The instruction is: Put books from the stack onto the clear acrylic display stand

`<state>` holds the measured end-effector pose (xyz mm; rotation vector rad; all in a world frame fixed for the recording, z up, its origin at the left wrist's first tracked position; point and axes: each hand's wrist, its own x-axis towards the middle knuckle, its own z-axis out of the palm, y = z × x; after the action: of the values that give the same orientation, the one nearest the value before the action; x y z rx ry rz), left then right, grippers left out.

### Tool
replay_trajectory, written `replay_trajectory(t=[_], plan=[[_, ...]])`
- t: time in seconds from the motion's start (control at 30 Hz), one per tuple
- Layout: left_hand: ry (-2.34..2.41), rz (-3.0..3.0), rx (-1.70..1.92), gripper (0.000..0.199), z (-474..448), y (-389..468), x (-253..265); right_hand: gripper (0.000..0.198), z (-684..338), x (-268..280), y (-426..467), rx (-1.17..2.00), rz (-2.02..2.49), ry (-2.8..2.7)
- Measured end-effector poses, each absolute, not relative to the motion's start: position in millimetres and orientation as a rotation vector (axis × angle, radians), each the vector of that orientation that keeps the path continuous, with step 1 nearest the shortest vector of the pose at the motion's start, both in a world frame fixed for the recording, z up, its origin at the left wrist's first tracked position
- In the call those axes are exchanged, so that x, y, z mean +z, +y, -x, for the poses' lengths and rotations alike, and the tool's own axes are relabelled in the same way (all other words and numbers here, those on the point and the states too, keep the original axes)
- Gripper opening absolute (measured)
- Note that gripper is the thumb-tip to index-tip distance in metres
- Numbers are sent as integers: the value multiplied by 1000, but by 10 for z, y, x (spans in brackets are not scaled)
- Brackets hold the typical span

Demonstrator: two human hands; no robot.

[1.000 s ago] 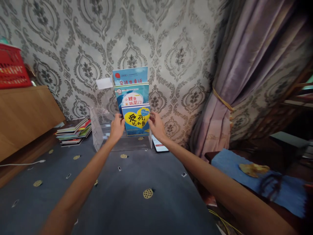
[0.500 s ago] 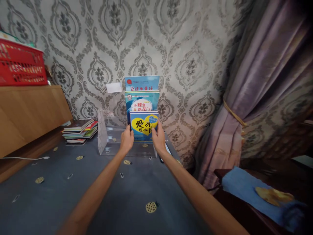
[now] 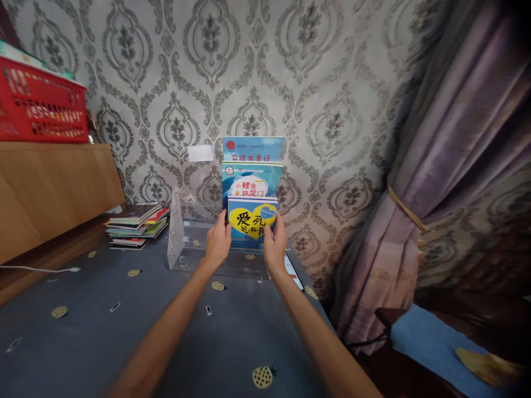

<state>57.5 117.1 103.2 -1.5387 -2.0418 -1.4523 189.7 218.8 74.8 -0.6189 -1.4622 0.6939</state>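
A blue book (image 3: pixel 251 243) with a yellow heart on its cover stands upright at the front of a clear tiered book rack (image 3: pixel 176 232). My left hand (image 3: pixel 218 237) is closed on its left edge, and my right hand (image 3: pixel 275 241) grips its right edge with the thumb on the cover. Behind it rises a teal book (image 3: pixel 274 174), and behind that a taller light-blue book (image 3: pixel 254 147), both in the rack's right half. The rack's left half holds no books, and a white label (image 3: pixel 200 153) sits at its top left.
To the left lies a stack of books (image 3: pixel 135 224) on the dark patterned cloth (image 3: pixel 166 309). A phone (image 3: pixel 293 272) rests right of the rack. A red basket (image 3: pixel 50 105) stands on a wooden cabinet (image 3: pixel 58 193); a white cable (image 3: pixel 41 269) lies below. A curtain (image 3: pixel 398 232) hangs at right.
The view has shifted a little, so the rack and books appear slightly lower and further right. Both hands stay on the sides of the blue book, which keeps its place in the rack.
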Motion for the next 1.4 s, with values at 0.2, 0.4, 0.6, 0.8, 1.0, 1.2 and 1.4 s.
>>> replay_trajectory(t=[0.2,0.4,0.6,0.8,1.0,1.2,1.4], plan=[[-2011,1588,-1409,49,-569,1198,1118,62,-1836,922,2266,688,572,-1396],[-1985,1549,-1459,46,-595,1254,1148,61,-1837,985,2352,683,612,-1397],[-2013,1505,-1545,47,-591,1261,1104,58,-1836,990,2315,695,613,-1389],[-2001,1525,-1582,48,-577,1261,1105,55,-1832,1020,2300,709,587,-1390],[-1983,1589,-1561,59,-610,1202,1175,58,-1897,1090,2317,719,567,-1437],[-2004,1607,-1505,64,-601,1178,1199,60,-1951,1119,2312,656,553,-1506],[-2071,1584,-1485,65,-642,1151,1216,60,-1943,1118,2291,596,573,-1517]])
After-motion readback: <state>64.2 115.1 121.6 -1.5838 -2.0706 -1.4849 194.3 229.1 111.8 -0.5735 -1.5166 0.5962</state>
